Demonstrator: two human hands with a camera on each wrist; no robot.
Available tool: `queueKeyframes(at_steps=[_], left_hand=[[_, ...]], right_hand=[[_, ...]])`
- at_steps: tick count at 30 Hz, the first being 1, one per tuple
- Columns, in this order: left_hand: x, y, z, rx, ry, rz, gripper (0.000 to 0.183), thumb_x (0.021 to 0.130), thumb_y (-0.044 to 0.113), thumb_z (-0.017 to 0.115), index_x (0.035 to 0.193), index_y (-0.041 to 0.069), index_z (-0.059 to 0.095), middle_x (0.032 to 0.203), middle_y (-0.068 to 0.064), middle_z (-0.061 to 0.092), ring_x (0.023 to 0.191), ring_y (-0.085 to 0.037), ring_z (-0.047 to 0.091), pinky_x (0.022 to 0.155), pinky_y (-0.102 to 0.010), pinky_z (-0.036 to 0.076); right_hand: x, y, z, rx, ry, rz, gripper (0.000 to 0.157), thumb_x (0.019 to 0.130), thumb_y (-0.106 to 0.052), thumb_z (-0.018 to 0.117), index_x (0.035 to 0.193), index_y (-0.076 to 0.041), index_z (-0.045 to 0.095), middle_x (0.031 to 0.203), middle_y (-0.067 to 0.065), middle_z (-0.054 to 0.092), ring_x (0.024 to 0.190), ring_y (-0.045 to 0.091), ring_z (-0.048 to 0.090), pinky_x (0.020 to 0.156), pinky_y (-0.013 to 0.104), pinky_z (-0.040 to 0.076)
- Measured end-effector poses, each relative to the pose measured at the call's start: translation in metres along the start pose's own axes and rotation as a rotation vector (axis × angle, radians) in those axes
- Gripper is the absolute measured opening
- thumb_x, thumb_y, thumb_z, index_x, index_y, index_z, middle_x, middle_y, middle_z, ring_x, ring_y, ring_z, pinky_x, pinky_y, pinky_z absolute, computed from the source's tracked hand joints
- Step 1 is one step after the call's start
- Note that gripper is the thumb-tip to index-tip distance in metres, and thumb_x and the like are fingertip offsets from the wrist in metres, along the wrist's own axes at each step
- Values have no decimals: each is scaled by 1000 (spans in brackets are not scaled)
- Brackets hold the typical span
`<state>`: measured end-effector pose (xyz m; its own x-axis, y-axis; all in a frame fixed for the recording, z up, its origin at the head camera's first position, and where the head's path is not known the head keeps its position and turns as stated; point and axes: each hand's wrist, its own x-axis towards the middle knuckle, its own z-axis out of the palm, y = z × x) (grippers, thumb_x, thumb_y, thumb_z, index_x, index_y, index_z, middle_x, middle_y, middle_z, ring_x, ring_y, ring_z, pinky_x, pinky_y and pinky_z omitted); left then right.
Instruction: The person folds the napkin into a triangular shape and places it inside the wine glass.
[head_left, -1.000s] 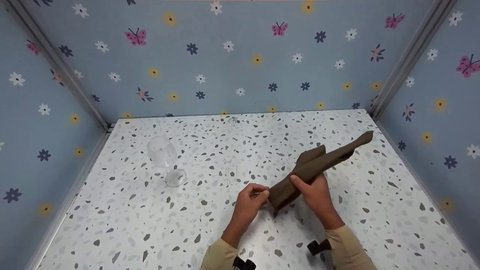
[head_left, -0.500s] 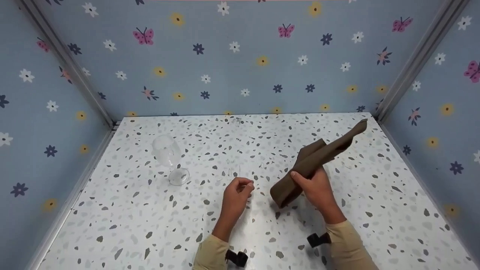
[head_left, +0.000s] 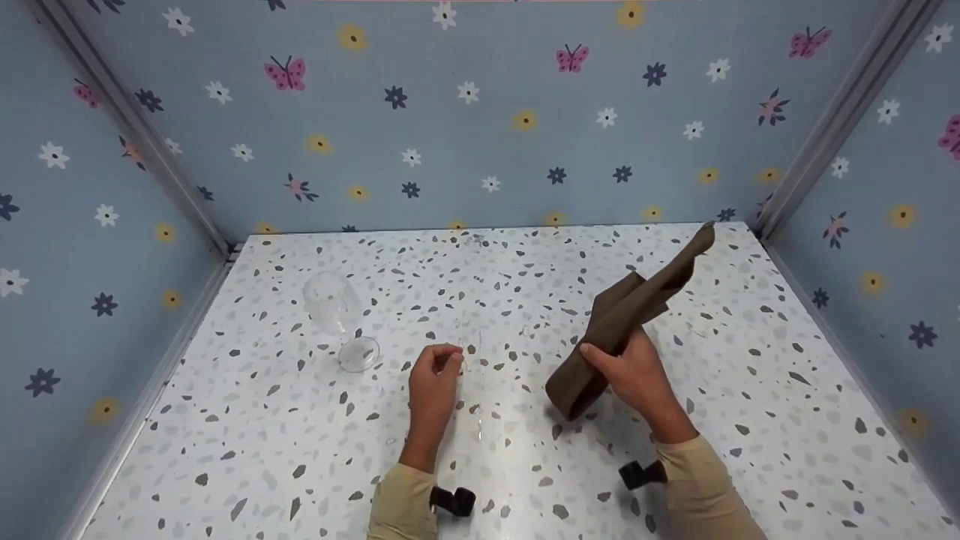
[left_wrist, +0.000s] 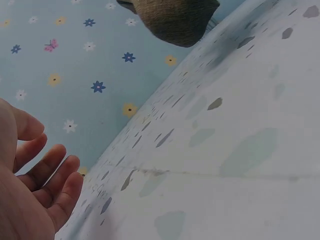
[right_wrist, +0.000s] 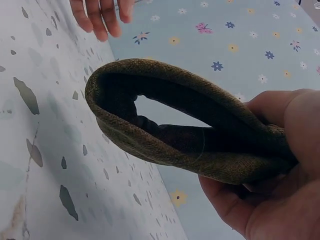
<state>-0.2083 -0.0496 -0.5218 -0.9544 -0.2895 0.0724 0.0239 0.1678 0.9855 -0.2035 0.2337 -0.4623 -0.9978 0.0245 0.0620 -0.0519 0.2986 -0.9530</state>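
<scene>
My right hand grips a folded brown cloth napkin around its middle, thumb on top. The napkin slants above the table, one narrow end pointing up to the far right. Its near end forms a hollow loop, seen in the right wrist view, where the brown fabric curves around a gap. My left hand is off to the left, fingers loosely curled with nothing visible in them. In the left wrist view its fingers are relaxed and apart from the napkin. A clear wine glass stands upright beyond my left hand.
The white speckled table is bounded by a blue flowered back wall and similar side walls. Faint marks show on the tabletop near the left hand. A dark camera mount sits on each wrist.
The left hand has let go of the napkin's near end and moved left. The right hand has kept its hold, and the napkin's far end has swung up and to the left.
</scene>
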Motion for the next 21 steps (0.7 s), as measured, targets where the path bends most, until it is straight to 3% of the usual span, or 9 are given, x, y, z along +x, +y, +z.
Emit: queueKeyframes(at_steps=[16,21], left_hand=[[11,-3,-22,-20,116,-83,22,98,13,60,114,-2,65,111,-13,63,111,-26,56,97,-39,42],[16,-3,-34,-9,129,-112,21,99,14,60,113,-1,65,111,-13,62,106,-25,56,92,-37,46]], right_hand=[[0,2,4,37,-27,11,73,89,-18,76,147,-2,34,130,19,53,113,32,62,91,44,53],[0,2,7,25,-35,-6,72,89,-17,76,146,-1,35,129,18,53,112,31,62,91,43,54]])
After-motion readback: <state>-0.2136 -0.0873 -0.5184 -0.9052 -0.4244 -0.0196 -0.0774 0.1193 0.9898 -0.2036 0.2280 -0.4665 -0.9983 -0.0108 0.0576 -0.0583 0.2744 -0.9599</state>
